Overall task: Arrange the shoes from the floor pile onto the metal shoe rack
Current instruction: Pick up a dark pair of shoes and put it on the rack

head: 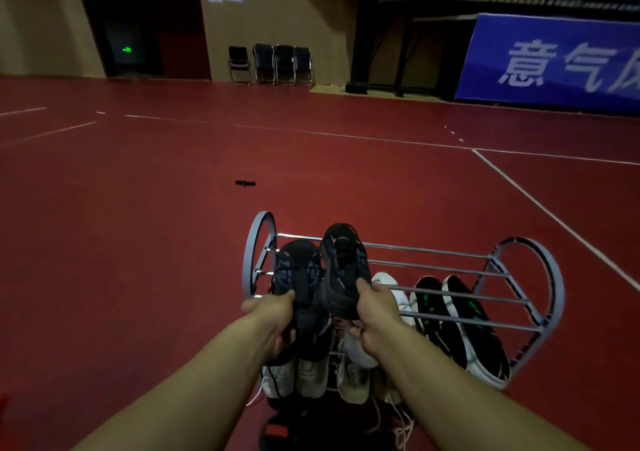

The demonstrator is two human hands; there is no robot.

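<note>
Left hand grips one dark sneaker by the heel; right hand grips its partner, the raised sneaker, both held over the left end of the metal shoe rack. Placement step: next, judged, lowering the pair onto the upper bars, toes forward. Beyond, blue banner shows the characters "意气"; shoe branding is illegible.

Two black sneakers held above the grey metal rack; toes forward.
</note>
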